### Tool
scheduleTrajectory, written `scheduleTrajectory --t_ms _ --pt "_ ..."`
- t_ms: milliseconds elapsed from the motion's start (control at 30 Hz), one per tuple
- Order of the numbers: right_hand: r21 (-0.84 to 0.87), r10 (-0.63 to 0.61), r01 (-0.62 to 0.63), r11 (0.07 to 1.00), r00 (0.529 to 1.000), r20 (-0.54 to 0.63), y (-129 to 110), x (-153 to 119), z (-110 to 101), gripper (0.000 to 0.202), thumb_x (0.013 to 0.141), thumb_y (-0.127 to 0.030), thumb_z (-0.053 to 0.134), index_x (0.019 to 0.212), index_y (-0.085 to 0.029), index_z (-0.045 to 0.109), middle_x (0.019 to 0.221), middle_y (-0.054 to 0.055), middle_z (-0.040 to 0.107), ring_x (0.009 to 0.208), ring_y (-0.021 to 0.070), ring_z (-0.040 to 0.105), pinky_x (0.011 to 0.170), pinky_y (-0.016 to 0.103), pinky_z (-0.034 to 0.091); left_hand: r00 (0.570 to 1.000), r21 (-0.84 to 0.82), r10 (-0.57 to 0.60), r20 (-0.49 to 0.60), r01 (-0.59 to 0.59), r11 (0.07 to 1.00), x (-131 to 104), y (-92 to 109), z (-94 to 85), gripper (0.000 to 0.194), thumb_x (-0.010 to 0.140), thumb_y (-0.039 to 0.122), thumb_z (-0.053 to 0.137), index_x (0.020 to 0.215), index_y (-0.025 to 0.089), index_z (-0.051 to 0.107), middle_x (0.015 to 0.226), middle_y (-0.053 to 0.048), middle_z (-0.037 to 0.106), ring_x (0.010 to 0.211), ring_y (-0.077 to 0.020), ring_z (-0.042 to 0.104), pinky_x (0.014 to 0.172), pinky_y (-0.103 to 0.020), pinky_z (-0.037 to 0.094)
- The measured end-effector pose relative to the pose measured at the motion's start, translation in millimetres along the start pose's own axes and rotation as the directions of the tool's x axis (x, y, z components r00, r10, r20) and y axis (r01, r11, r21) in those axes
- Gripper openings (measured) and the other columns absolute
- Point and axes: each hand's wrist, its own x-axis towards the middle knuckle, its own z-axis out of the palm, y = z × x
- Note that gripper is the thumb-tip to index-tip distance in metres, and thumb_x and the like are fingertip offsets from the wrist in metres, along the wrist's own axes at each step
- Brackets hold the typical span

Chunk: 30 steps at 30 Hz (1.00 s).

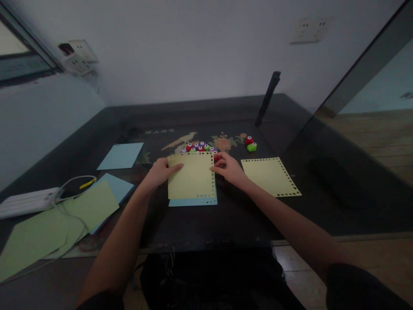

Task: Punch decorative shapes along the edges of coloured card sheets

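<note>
A yellow sheet of paper [190,176] with holes punched along its top, right and part of its bottom edge is held up in front of me. My left hand [163,172] pinches its left edge, the thumb lying on the face. My right hand [229,167] grips the right edge between thumb and fingers. Below and behind it shows a blue sheet [193,202], with a few holes near its lower right corner. Just beyond the paper lies a pile of small craft punches [200,147] in red, green and purple, partly hidden by the sheet.
To the right lies another yellow sheet [267,176] with punched edges. A red punch [248,140] and a green punch [252,147] sit behind it. At left are a blue sheet [122,156], loose green-yellow sheets [93,206], a white power strip [29,202] and its cable.
</note>
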Motion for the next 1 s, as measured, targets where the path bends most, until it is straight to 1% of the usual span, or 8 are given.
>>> scheduleTrajectory --t_ms 100,200,267,433,533,633,800,1000 --pt "0.135 0.070 -0.083 0.987 0.992 0.102 -3 0 -3 0.019 0.072 -0.027 0.066 0.084 -0.017 0.055 0.063 -0.001 0.061 0.062 0.0147 0.058 0.065 0.030 0.045 0.999 -0.130 -0.010 -0.047 0.004 0.991 -1 3 3.2 0.036 0.066 0.040 0.067 0.089 0.012 0.068 0.088 -0.009 0.072 0.075 -0.0219 0.066 0.061 -0.031 0.052" --pt "0.178 0.088 -0.116 0.977 0.984 0.156 -9 -2 -6 0.014 0.072 -0.027 0.065 0.070 -0.017 0.056 0.061 0.000 0.059 0.059 0.0134 0.056 0.062 0.029 0.044 0.995 -0.239 -0.026 -0.094 0.003 0.971 0 4 7.0 0.041 0.065 0.040 0.069 0.092 0.009 0.067 0.092 -0.013 0.072 0.079 -0.0245 0.067 0.064 -0.033 0.054" --pt "0.192 0.097 -0.126 0.973 0.983 0.153 -11 -3 -7 0.014 0.071 -0.027 0.065 0.067 -0.017 0.056 0.060 -0.001 0.058 0.058 0.0125 0.055 0.060 0.028 0.043 0.994 -0.283 -0.035 -0.103 0.005 0.959 0 3 9.0 0.044 0.065 0.041 0.070 0.094 0.009 0.067 0.095 -0.014 0.072 0.081 -0.0262 0.067 0.065 -0.034 0.054" --pt "0.227 0.120 -0.139 0.964 0.988 0.096 -6 -1 -10 0.018 0.070 -0.031 0.066 0.069 -0.016 0.057 0.058 -0.003 0.054 0.054 0.0102 0.049 0.055 0.025 0.038 0.999 -0.356 -0.009 -0.045 -0.007 0.934 -3 -2 11.7 0.049 0.066 0.044 0.071 0.101 0.009 0.066 0.101 -0.016 0.070 0.085 -0.0285 0.067 0.071 -0.038 0.055" --pt "0.245 0.121 -0.130 0.961 0.991 0.053 -5 0 -13 0.019 0.070 -0.033 0.066 0.070 -0.016 0.058 0.061 -0.002 0.055 0.054 0.0096 0.048 0.054 0.025 0.036 1.000 -0.344 0.018 0.009 -0.014 0.939 -5 -2 13.2 0.049 0.067 0.044 0.071 0.102 0.010 0.066 0.102 -0.016 0.070 0.088 -0.0289 0.067 0.075 -0.040 0.054" --pt "0.257 0.131 -0.132 0.957 0.991 0.022 -10 0 -16 0.018 0.071 -0.033 0.066 0.071 -0.017 0.058 0.062 -0.001 0.056 0.055 0.0096 0.047 0.052 0.025 0.035 0.994 -0.269 0.047 0.094 -0.020 0.963 -6 -2 15.1 0.045 0.068 0.043 0.070 0.101 0.013 0.067 0.106 -0.015 0.069 0.093 -0.0291 0.066 0.078 -0.040 0.054" --pt "0.266 0.153 -0.143 0.953 0.988 -0.019 -14 0 -19 0.015 0.071 -0.030 0.066 0.072 -0.017 0.059 0.061 -0.001 0.056 0.054 0.0094 0.046 0.051 0.024 0.035 0.981 -0.159 0.103 0.166 -0.077 0.984 -8 -2 18.7 0.048 0.067 0.038 0.071 0.110 0.018 0.063 0.115 -0.012 0.065 0.103 -0.0278 0.062 0.086 -0.038 0.051" --pt "0.267 0.168 -0.145 0.953 0.984 -0.063 -8 2 -18 0.015 0.071 -0.030 0.066 0.073 -0.017 0.060 0.066 0.001 0.061 0.060 0.0119 0.052 0.055 0.026 0.039 0.969 -0.092 0.135 0.206 -0.118 0.989 -11 6 22.6 0.049 0.065 0.036 0.071 0.109 0.017 0.063 0.115 -0.013 0.065 0.107 -0.0291 0.060 0.086 -0.039 0.050"
